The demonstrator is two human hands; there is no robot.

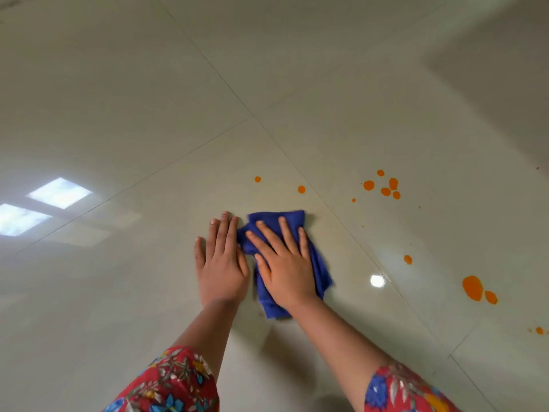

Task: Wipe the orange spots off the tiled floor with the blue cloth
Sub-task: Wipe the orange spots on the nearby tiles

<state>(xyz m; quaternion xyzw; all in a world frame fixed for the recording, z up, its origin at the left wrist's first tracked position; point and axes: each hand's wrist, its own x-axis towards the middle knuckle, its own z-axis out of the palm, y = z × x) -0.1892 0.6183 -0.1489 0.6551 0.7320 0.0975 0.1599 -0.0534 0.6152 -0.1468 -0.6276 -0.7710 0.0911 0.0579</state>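
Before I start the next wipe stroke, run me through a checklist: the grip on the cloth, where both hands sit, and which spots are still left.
1. Pressure: right hand lies flat on the blue cloth, fingers straight: ok.
2. Support: left hand lies flat on the tiled floor beside the cloth, on no spot: ok.
3. Cloth spread: it is folded and bunched, so it covers little floor: not ok.
4. The nearest orange spots, just beyond the cloth, are unwiped: not ok.
5. The spot cluster and the large spot to the right are unwiped: not ok.
6. Residue under the cloth: cannot tell.
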